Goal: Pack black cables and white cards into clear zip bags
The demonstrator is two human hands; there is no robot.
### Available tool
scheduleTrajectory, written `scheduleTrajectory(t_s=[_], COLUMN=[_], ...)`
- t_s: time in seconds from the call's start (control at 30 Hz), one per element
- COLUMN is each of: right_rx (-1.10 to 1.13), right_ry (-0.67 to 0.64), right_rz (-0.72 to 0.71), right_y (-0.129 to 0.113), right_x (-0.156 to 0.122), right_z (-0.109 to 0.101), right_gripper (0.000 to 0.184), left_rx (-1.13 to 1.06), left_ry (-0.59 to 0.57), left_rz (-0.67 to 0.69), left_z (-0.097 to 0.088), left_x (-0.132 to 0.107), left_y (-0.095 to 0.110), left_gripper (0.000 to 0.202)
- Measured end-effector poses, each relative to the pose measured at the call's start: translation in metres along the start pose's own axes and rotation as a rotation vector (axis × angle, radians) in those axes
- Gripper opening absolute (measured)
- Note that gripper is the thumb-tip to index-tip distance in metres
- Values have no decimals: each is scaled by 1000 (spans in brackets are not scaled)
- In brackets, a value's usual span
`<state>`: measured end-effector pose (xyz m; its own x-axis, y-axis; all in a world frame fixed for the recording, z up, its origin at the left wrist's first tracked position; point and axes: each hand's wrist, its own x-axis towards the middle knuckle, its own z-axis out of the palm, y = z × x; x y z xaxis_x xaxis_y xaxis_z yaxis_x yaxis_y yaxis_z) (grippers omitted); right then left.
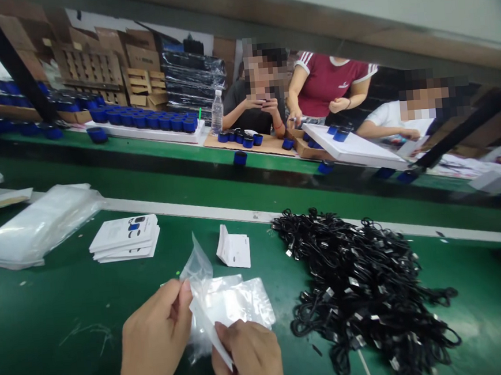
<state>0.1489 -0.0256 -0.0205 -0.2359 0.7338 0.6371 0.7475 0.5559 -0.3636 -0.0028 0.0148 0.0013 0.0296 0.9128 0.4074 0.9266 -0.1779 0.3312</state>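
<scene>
My left hand pinches the upper edge of a small clear plastic bag near the front of the green table. My right hand grips the lower part of the same bag, fingers closed on it. Under the hands lie a few more clear bags, flat on the table. A big tangled heap of black cables sits just right of my hands. A small stack of white cards stands behind the bag, and a larger stack of white leaflets lies to its left.
A thick pile of clear bags lies at the left. Beyond a white strip runs a green conveyor. Across it, several people sit behind trays of blue round parts, a water bottle, and cardboard boxes.
</scene>
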Motion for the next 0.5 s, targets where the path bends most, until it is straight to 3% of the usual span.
scheduleTrajectory(t_s=[0.13,0.3,0.5], right_rx=[-78,-141,221], right_ry=[-93,-265,-423], right_rz=[68,284,359], right_y=[2,3,6], right_x=[0,7,19], right_z=[5,3,-19], right_gripper=[15,20,19], left_rx=[28,34,-36], left_ry=[0,-51,-103], left_rz=[90,219,347], left_z=[5,16,18], left_x=[-5,-17,-28], left_y=[6,13,13], left_gripper=[34,35,25])
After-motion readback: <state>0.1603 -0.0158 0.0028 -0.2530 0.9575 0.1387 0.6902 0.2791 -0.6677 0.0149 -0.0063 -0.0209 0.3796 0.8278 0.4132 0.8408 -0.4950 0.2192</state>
